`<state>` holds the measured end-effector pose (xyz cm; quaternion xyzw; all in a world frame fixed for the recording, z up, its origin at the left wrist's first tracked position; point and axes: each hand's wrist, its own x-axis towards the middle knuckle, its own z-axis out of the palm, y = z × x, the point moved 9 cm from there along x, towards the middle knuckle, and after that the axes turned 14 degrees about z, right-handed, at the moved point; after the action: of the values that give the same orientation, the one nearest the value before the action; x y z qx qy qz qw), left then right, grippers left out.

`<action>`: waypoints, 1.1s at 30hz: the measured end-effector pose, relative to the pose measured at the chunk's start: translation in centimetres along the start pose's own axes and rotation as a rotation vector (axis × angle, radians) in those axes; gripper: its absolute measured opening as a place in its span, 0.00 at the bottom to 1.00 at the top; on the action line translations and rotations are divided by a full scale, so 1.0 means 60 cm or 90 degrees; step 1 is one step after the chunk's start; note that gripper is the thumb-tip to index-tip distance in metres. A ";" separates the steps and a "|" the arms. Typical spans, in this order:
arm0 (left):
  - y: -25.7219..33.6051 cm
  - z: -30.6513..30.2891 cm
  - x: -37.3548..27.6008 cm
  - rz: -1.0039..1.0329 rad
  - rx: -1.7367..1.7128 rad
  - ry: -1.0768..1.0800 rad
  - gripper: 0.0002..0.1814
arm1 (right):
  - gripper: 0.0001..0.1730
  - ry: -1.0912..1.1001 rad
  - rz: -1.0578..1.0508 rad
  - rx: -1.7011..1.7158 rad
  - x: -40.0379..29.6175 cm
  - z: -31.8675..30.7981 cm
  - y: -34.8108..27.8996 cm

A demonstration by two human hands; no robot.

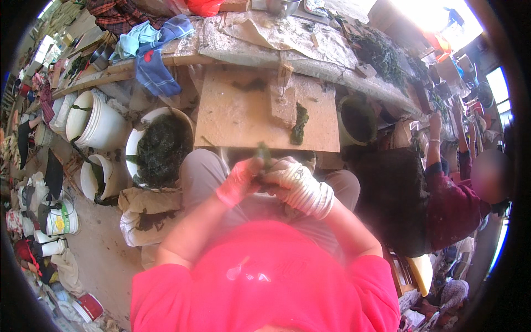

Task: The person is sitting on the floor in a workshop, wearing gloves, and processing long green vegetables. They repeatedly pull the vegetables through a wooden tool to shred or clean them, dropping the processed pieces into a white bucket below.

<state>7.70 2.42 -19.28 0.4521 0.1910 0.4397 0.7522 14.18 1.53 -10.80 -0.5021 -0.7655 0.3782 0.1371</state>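
Observation:
Both of my hands meet over my lap, just in front of the near edge of a wooden board [236, 112]. A small piece of dark green seaweed [263, 152] pokes up between the fingers, blurred. My left hand [242, 181], in a pinkish covering, pinches it from one side. On the other side my right hand [295, 182], in a white knitted glove, grips it too. Fingers hide most of the piece. Fixed on the board is a wooden block [283, 106] with a thin upright piece at its far end. A seaweed strip [299, 124] lies beside the block.
To the left stand a white tub [132, 145] full of dark seaweed and white buckets [105, 126]. A dark-filled bucket [375, 118] is right of the board. Beyond runs a dusty workbench [249, 52] with cloths [155, 62]. A co-worker [452, 216] sits at the right.

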 end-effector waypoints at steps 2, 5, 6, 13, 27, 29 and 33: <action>0.018 -0.002 0.002 0.009 0.087 0.031 0.41 | 0.13 0.051 -0.031 -0.026 -0.001 -0.003 -0.007; 0.017 -0.019 0.004 -0.036 0.197 0.073 0.36 | 0.06 0.175 -0.144 -0.093 -0.012 -0.005 -0.023; 0.015 -0.025 0.004 -0.055 0.228 0.080 0.33 | 0.06 0.168 -0.140 -0.107 -0.012 -0.002 -0.021; 0.019 -0.057 -0.020 0.009 0.118 0.323 0.10 | 0.19 0.074 -0.168 0.169 -0.019 -0.002 0.012; 0.138 0.086 -0.005 0.365 0.865 -0.229 0.26 | 0.16 0.101 0.253 0.873 -0.011 0.082 0.142; 0.135 0.080 -0.002 0.355 0.927 -0.224 0.25 | 0.16 0.080 0.329 1.044 -0.014 0.096 0.139; 0.144 0.067 0.005 0.325 1.028 -0.188 0.24 | 0.15 0.056 0.286 0.850 -0.010 0.066 0.103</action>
<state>6.41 2.40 -9.84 0.9304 0.2381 0.2617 0.0954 16.20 0.56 -17.82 -0.4714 -0.2412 0.7657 0.3652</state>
